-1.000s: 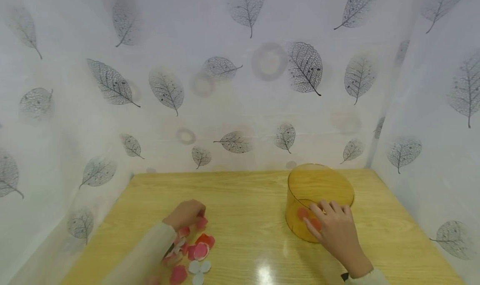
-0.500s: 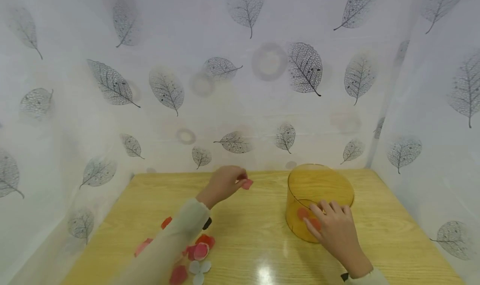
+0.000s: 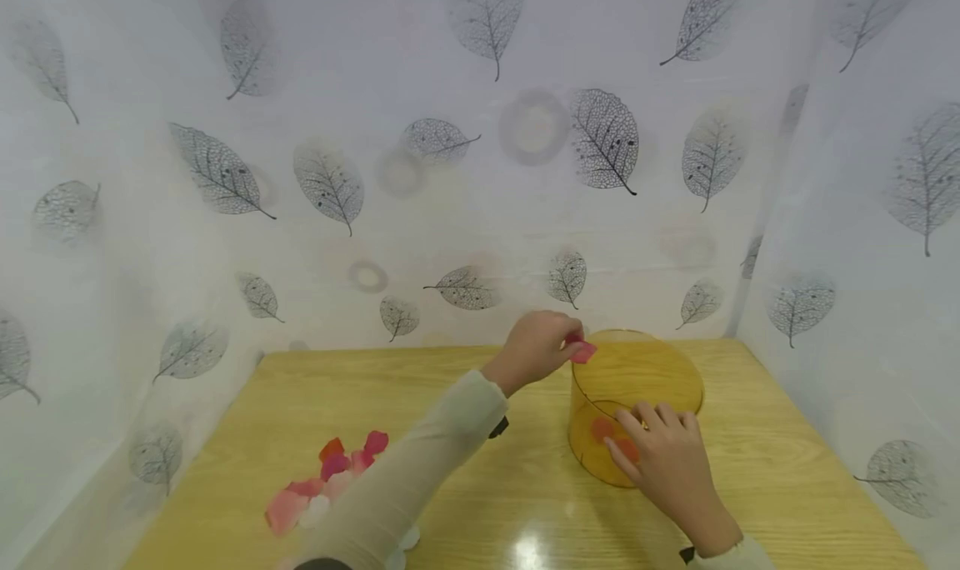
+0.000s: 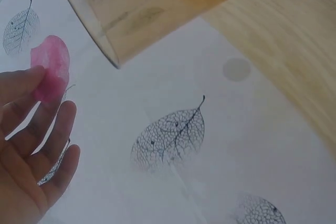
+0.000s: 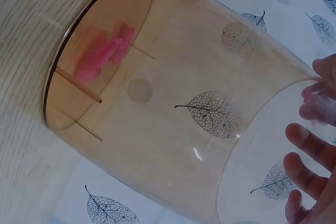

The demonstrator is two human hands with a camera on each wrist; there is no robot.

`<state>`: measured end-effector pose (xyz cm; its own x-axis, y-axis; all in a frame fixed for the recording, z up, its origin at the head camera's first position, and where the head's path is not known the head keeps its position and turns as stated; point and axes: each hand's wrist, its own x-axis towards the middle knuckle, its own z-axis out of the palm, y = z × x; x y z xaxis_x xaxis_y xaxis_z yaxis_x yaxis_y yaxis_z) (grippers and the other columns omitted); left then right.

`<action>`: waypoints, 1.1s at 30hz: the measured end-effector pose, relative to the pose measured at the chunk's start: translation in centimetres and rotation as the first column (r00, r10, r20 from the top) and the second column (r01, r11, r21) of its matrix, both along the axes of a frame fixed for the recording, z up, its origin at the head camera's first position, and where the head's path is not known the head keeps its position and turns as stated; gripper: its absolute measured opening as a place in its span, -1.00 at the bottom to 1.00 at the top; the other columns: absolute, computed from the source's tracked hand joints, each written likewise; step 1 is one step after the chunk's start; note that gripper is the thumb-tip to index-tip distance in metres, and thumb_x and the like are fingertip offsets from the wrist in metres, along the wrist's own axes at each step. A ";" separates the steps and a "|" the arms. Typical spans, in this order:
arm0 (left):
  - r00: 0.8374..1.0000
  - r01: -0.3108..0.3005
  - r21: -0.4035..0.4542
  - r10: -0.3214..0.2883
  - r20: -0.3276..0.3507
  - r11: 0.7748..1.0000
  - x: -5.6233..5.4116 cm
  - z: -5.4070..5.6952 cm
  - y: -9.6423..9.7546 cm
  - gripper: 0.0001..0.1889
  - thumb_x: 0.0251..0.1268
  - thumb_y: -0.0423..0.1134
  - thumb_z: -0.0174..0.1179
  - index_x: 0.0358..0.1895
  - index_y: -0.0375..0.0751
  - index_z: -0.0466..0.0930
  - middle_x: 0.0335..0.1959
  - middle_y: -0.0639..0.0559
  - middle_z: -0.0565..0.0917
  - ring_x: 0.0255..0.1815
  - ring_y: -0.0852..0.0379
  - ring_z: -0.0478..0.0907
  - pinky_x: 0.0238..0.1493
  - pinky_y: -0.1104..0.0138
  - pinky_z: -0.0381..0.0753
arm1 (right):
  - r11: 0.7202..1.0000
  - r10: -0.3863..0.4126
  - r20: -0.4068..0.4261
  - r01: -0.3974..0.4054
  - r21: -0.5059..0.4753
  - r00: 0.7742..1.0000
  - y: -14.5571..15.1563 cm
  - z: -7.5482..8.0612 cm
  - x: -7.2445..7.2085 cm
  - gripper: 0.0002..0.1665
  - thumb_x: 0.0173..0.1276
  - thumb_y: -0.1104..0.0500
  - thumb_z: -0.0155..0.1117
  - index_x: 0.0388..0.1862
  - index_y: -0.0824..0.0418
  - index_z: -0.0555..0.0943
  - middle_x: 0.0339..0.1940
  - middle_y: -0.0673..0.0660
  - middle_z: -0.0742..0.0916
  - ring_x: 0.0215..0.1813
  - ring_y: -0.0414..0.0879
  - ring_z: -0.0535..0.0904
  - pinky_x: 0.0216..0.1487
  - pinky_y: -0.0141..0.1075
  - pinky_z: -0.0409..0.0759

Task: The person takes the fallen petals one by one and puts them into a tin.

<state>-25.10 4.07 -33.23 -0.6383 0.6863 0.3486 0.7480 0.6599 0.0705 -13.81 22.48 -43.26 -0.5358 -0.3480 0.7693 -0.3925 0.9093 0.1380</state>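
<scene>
Left hand (image 3: 534,349) pinched a thin, curved pink petal (image 3: 582,352) between thumb and fingertip; its other fingers stood loosely apart in the left wrist view. Petal was at the left side of a transparent amber open-topped cylindrical container (image 3: 588,391), up near the rim. Left wrist view put a gap between petal and rim; whether it was over the opening, couldn't tell.

Right hand (image 3: 669,466) was at the container's near side, fingers spread and bent at the rim, thumb lower against the amber side. Couldn't tell if it pinched the wall or just rested there.

Container stood on a pale yellow wood-grain table (image 3: 480,520). Soft pink petals (image 5: 100,59) lay at its bottom, reddish through the amber.

Left of the left forearm: loose pile of red, magenta, pink and white petals (image 3: 335,467) on the table, partly hidden by a pale cream sleeve (image 3: 420,470). A bit of white petal (image 3: 410,538) poked out on the sleeve's other side. Dark wristbands (image 3: 498,427) on both wrists. Behind: white sheet printed with grey skeleton leaves (image 3: 480,220).
</scene>
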 end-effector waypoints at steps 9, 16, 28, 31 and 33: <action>0.999 -0.023 -0.098 0.027 0.037 0.995 -0.3 -1.2 3.4 -0.86 0.30 -0.08 0.16 -0.26 0.00 0.66 -0.39 0.21 0.70 -0.45 0.33 0.54 -0.41 0.54 0.47 | 1.000 0.000 -0.022 0.000 0.007 1.000 0.0 0.0 0.0 -0.33 0.43 -0.29 -0.36 -0.30 0.13 0.59 -0.47 0.07 0.57 -0.45 0.03 0.43 -0.47 -0.15 0.27; 0.996 -0.037 -0.129 0.048 0.082 0.991 -0.7 -1.8 4.5 -0.86 0.31 -0.08 0.15 -0.26 0.02 0.66 -0.37 0.22 0.69 -0.46 0.32 0.53 -0.44 0.53 0.43 | 1.000 0.002 -0.021 -0.002 0.011 1.000 0.0 -0.1 0.0 -0.31 0.43 -0.30 -0.37 -0.31 0.14 0.59 -0.48 0.08 0.57 -0.46 0.03 0.43 -0.47 -0.14 0.28; 0.998 -0.017 -0.169 0.027 0.053 0.986 -0.7 -2.4 4.3 -0.85 0.30 -0.05 0.15 -0.21 0.05 0.66 -0.34 0.23 0.69 -0.47 0.36 0.53 -0.47 0.57 0.43 | 1.000 0.004 -0.006 -0.004 0.003 1.000 0.0 -0.2 -0.1 -0.29 0.44 -0.31 -0.38 -0.30 0.14 0.59 -0.47 0.09 0.57 -0.46 0.04 0.43 -0.49 -0.16 0.24; 0.999 -0.006 -0.153 0.011 0.035 0.988 -0.5 -2.3 3.6 -0.86 0.31 -0.05 0.14 -0.22 0.05 0.65 -0.34 0.22 0.68 -0.43 0.35 0.54 -0.43 0.58 0.44 | 1.000 -0.001 -0.008 0.001 0.003 1.000 0.0 -0.3 -0.1 -0.29 0.44 -0.31 -0.39 -0.30 0.14 0.59 -0.48 0.09 0.56 -0.47 0.04 0.43 -0.49 -0.16 0.24; 1.000 0.012 -0.137 -0.009 0.023 0.991 -0.1 -2.0 2.7 -0.86 0.32 -0.05 0.14 -0.23 0.04 0.63 -0.33 0.21 0.67 -0.41 0.34 0.54 -0.39 0.58 0.45 | 1.000 -0.002 -0.007 0.002 0.003 1.000 0.0 -0.3 -0.1 -0.29 0.44 -0.31 -0.39 -0.30 0.14 0.59 -0.48 0.09 0.56 -0.46 0.05 0.43 -0.48 -0.16 0.25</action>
